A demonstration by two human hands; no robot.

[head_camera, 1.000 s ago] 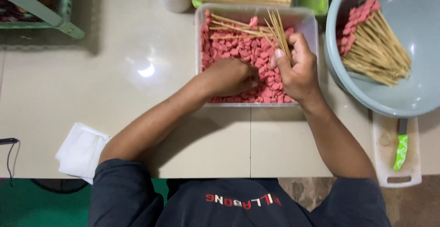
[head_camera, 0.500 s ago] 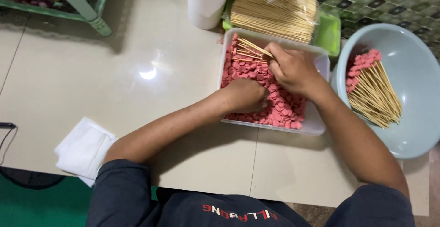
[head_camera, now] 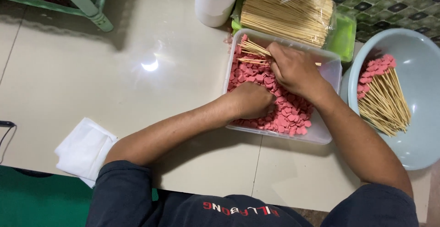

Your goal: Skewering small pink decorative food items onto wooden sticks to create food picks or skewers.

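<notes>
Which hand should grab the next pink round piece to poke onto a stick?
Probably the left hand. It rests palm down on the pink slices in the clear tub. The right hand is wrapped around a bunch of wooden skewers.

A white roll (head_camera: 215, 0), perhaps paper, and a folded white cloth (head_camera: 85, 150).

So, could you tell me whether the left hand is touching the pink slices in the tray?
Touching: the head view shows the left hand resting knuckles-up directly on the pink slices, with no gap visible.
</notes>
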